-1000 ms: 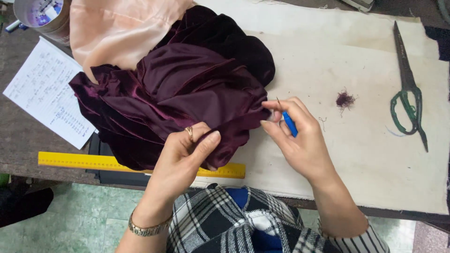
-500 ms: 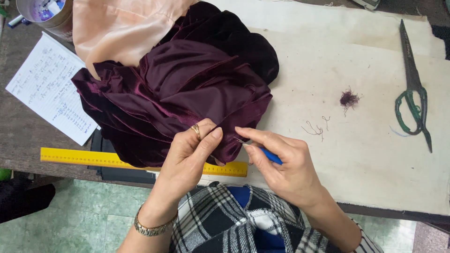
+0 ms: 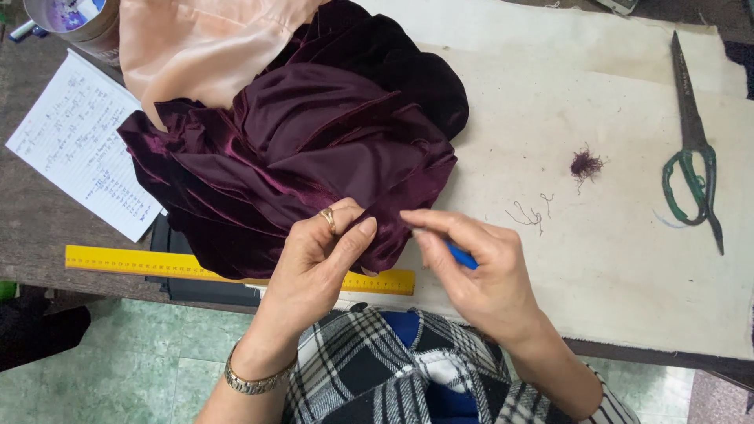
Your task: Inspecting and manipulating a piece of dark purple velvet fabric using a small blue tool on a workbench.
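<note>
Where left hand (image 3: 318, 259) pinches, velvet (image 3: 298, 157) underneath.

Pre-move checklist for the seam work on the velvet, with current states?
1. Left hand pinning the velvet edge: ok.
2. Right hand gripping the blue tool: ok.
3. Tool tip visible at the seam: cannot tell, fingers hide it.
4. Scissors lying apart from both hands: ok.
5. Ruler free of fabric: not ok, velvet overlaps it.
</note>
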